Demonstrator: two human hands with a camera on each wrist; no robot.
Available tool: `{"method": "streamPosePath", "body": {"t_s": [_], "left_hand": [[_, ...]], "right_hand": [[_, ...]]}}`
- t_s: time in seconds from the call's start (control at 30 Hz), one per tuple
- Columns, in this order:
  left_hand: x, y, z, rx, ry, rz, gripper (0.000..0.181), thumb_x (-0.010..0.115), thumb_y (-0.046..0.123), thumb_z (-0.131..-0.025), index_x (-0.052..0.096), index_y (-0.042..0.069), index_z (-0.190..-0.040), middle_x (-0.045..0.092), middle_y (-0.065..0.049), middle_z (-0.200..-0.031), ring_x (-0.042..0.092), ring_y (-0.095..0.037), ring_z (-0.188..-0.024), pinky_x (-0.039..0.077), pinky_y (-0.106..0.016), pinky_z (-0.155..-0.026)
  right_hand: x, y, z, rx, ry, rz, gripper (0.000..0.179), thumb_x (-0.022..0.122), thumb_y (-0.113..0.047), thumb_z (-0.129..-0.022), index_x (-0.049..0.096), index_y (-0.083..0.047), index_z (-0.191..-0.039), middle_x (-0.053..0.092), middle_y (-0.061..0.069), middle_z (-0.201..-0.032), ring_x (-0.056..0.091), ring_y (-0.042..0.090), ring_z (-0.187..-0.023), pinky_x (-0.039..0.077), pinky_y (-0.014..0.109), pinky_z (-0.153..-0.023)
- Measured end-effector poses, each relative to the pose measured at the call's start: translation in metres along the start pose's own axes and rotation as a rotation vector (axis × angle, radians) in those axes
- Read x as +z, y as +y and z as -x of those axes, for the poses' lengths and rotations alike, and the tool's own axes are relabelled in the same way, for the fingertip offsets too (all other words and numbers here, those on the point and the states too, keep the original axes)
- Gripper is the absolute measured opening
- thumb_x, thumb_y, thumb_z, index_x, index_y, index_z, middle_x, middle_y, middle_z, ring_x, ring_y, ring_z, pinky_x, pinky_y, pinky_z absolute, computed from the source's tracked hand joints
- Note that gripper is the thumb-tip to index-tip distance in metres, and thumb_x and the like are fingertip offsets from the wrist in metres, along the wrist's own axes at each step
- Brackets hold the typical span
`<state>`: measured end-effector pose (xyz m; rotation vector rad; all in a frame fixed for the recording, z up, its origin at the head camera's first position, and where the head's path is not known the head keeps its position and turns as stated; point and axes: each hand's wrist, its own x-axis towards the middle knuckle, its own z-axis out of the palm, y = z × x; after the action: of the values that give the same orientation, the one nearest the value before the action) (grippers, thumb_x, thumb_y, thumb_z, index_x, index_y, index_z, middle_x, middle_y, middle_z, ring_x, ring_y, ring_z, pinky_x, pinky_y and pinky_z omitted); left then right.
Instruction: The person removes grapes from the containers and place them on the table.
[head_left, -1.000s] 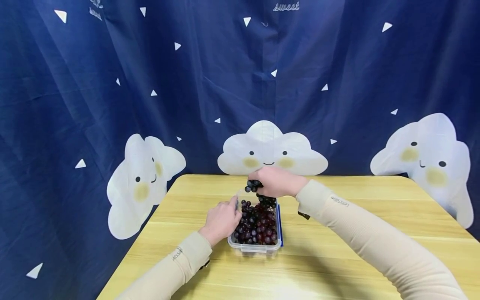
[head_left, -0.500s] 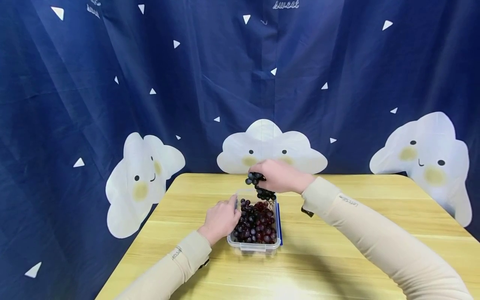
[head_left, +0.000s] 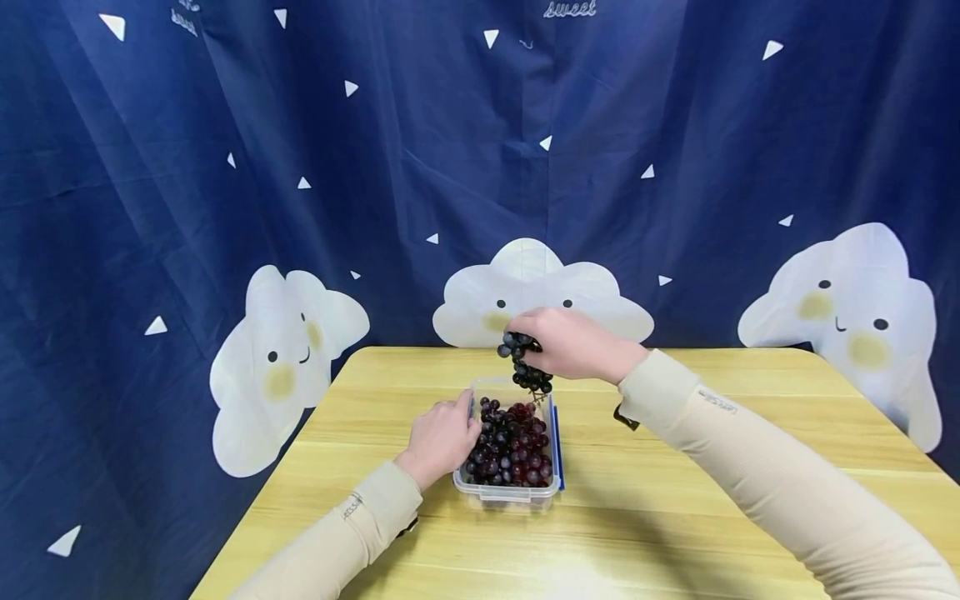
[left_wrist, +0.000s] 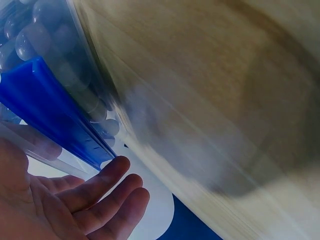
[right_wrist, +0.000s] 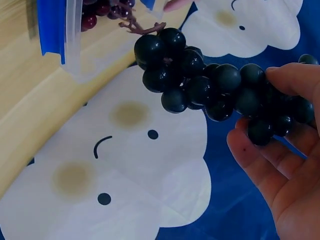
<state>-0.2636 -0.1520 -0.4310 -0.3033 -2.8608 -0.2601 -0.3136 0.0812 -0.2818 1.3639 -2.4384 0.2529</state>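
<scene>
My right hand [head_left: 573, 342] grips a bunch of dark grapes [head_left: 534, 377] above the far end of a clear plastic food container [head_left: 517, 493]. In the right wrist view, thumb and fingers close round one end of the bunch, and its bare stem end [right_wrist: 145, 27] hangs free at the other. Red and purple grapes [head_left: 517, 450] fill much of the container. At its left side, my left hand [head_left: 442, 437] holds the wall. The left wrist view shows the fingers [left_wrist: 107, 187] outside, beside a blue side flap [left_wrist: 55, 110], with the thumb partly seen through clear plastic.
The container stands on a light wooden table [head_left: 675, 500]. Another blue flap [head_left: 558, 450] lies along its right side. Behind the table hangs a dark blue curtain [head_left: 465, 125] with white clouds.
My right hand has risen and shifted slightly right, lifting the grape bunch up out of the container until its stem end hangs just over the other grapes. The left hand has stayed in place.
</scene>
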Motion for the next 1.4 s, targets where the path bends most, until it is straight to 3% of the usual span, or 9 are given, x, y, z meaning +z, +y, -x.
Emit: {"method": "streamPosePath", "body": {"t_s": [0.33,0.63,1.0,1.4], "left_hand": [[0.003,-0.001,-0.002,-0.001,-0.006,-0.013,0.057,0.054,0.027,-0.097,0.044,0.011,-0.151,0.073,-0.01,-0.101,0.069,-0.029,-0.093,0.054,-0.045,-0.062],[0.003,-0.001,-0.003,-0.006,-0.012,-0.012,0.058,0.054,0.028,-0.097,0.043,0.012,-0.152,0.073,-0.01,-0.101,0.069,-0.029,-0.091,0.055,-0.045,-0.063],[0.004,-0.002,-0.001,-0.002,-0.003,0.0,0.058,0.055,0.027,-0.096,0.044,0.011,-0.151,0.073,-0.011,-0.102,0.07,-0.029,-0.09,0.054,-0.045,-0.061],[0.004,-0.002,-0.002,-0.008,-0.011,-0.003,0.058,0.055,0.028,-0.097,0.043,0.012,-0.152,0.072,-0.01,-0.094,0.068,-0.027,-0.083,0.051,-0.042,-0.055]], "right_hand": [[-0.017,-0.002,0.015,-0.021,0.043,0.058,0.015,0.073,-0.014,-0.089,0.069,-0.017,-0.103,0.07,-0.003,-0.095,0.066,0.012,-0.083,0.056,0.035,-0.074],[-0.023,0.002,0.036,-0.046,0.041,0.079,0.011,0.072,-0.013,-0.089,0.064,-0.019,-0.092,0.062,-0.009,-0.084,0.053,0.008,-0.071,0.046,0.029,-0.065],[-0.023,0.005,0.063,-0.038,0.055,0.148,0.017,0.076,-0.013,-0.083,0.064,-0.02,-0.093,0.064,-0.009,-0.083,0.054,0.007,-0.068,0.046,0.028,-0.06],[-0.02,0.008,0.091,0.037,0.024,0.171,0.022,0.079,-0.018,-0.082,0.067,-0.022,-0.1,0.067,-0.01,-0.091,0.062,0.009,-0.078,0.053,0.035,-0.066]]}}
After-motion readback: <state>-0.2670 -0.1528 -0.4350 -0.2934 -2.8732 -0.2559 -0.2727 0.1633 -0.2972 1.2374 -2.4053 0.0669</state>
